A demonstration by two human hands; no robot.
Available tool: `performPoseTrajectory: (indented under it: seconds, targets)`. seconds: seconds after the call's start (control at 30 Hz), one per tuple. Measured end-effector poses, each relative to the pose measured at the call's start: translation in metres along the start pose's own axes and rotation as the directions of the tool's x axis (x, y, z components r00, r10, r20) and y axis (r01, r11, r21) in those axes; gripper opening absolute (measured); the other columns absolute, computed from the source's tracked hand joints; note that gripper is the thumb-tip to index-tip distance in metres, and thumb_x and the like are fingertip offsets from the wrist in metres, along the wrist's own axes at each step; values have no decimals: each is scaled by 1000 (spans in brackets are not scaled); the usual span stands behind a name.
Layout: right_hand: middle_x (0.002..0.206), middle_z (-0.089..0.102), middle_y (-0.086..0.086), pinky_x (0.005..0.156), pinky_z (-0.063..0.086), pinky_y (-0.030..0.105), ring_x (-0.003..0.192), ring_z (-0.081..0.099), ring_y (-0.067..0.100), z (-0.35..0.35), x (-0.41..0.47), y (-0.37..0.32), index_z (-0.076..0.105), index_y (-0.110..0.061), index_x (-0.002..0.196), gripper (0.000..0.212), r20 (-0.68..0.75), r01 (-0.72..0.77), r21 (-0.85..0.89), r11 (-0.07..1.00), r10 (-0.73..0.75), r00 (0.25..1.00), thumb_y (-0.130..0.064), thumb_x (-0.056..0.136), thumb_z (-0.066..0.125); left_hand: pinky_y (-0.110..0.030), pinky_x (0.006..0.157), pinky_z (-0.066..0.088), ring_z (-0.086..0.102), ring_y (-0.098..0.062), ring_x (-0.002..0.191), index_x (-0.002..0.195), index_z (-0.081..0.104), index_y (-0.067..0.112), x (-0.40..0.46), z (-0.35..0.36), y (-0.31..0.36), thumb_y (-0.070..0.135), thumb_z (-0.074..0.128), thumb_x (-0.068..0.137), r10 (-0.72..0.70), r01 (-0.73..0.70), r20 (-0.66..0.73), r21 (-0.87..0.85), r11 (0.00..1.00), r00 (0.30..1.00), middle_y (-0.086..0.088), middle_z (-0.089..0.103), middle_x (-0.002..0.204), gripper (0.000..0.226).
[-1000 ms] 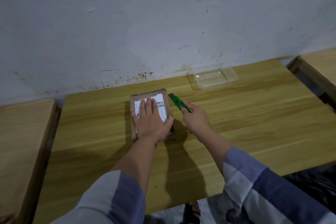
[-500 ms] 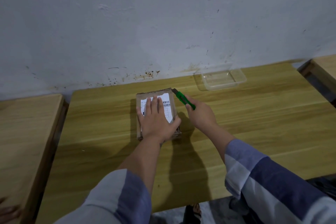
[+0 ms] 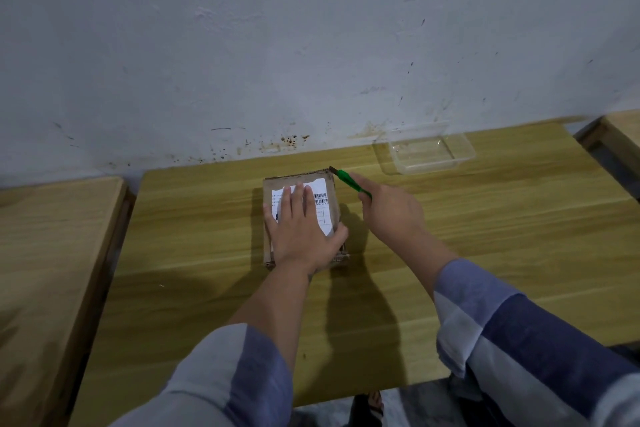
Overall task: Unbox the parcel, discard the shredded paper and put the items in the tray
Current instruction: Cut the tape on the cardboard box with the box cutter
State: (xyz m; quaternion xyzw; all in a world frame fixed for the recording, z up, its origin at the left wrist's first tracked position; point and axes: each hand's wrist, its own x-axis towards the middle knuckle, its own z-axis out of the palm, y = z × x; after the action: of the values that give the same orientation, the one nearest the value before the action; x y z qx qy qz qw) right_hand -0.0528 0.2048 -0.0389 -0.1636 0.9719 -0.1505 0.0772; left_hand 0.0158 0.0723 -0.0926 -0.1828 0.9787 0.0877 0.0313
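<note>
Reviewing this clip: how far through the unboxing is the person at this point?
Early stage. Nothing looks finished: the parcel is closed on the table. In hand: the left hand presses flat on its label while the right hand holds the green cutter with its tip at the box's far right corner. Left: opening it, discarding the paper, and filling the clear tray, which holds nothing.

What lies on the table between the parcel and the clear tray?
Only the green cutter, held in the right hand; otherwise bare table separates parcel and tray, per the head view.
</note>
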Motion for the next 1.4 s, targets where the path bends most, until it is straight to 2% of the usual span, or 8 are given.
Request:
performPoseTrajectory:
  seconds: [0.17,0.4,0.6,0.67,0.73,0.87,1.03,1.4]
  targets:
    - [83,62,5,44,27,23,64,50,21,-3,3,2,30,-45,142,45,14,10,-64,998,-9,1000,-26,101,34,-57,115,-3,-13,-18,147,153,-2,17,-1,-1,0,73,18,80,-3,3,-1,-10,1000,1000,2,-5,161,94]
    - [88,60,4,56,42,29,68,53,21,-11,18,9,30,-49,140,45,49,33,-165,986,-26,998,-26,102,33,-57,116,-2,-13,-19,147,153,-2,17,-1,-1,0,73,16,79,-3,3,2,0,1000,1000,2,-5,161,94]
    - [112,67,7,65,46,30,79,59,23,-6,21,17,40,-43,138,43,136,-39,111,993,23,990,-24,99,39,-57,116,-4,-12,-19,147,153,0,17,-1,-2,0,73,17,80,0,0,0,9,1000,1000,2,-5,161,94]
    - [110,68,2,61,44,28,78,60,20,5,17,14,43,-39,138,43,162,-133,345,929,81,984,-22,99,42,-57,116,-4,-12,-19,147,153,0,17,-1,-2,0,73,18,82,2,-2,0,10,1000,1000,2,-4,161,93]
    - [82,59,-8,51,39,24,61,49,9,17,12,11,45,-36,137,42,191,-232,521,821,152,970,-21,98,44,-57,116,-3,-11,-18,147,153,0,17,-1,-2,-1,73,18,83,4,-4,-1,15,1000,1000,2,-4,161,91]
    - [69,41,-14,48,35,23,55,41,7,30,3,6,47,-36,137,41,240,-321,712,625,213,947,-21,98,44,-57,116,-4,-13,-18,147,153,-2,18,0,-2,-2,72,10,86,13,-13,15,-4,1000,1000,3,-6,161,88]
    - [71,46,-8,41,35,24,50,42,11,34,-7,-2,43,-40,137,42,279,-379,759,529,260,924,-23,99,42,-55,117,-5,-13,-18,147,153,-2,18,1,-2,-3,61,8,93,20,-20,13,8,1000,1000,2,-6,161,74]
    - [68,46,-8,37,33,21,49,41,11,43,-25,-10,43,-41,136,41,329,-429,814,391,299,896,-23,99,42,-53,116,-11,-16,-17,147,153,-4,18,3,0,-3,61,10,93,20,-20,29,12,1000,999,2,-10,161,75]
